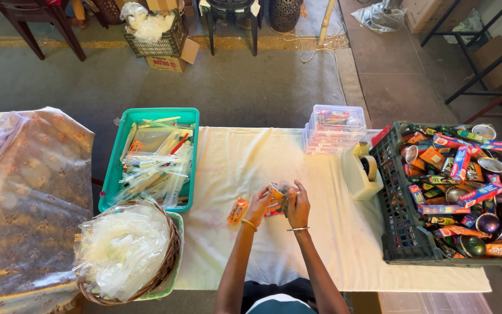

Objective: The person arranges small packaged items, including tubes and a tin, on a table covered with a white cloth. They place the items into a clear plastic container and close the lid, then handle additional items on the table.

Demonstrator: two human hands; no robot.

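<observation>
My left hand (260, 200) and my right hand (298, 203) meet over the middle of a cream tablecloth (332, 232). Together they grip a small shiny cup (277, 191) with an orange label, and a red item shows just beneath it. An orange packet (237, 210) lies flat on the cloth, a little left of my left hand. Both wrists wear thin bangles.
A dark crate (399, 232) full of boxed tubes and metal cups stands at right. A tape dispenser (362, 170) and stacked clear boxes (334, 129) sit behind. A green tray (117, 174) of toothbrush packs and a wicker basket (169, 261) of plastic bags stand at left.
</observation>
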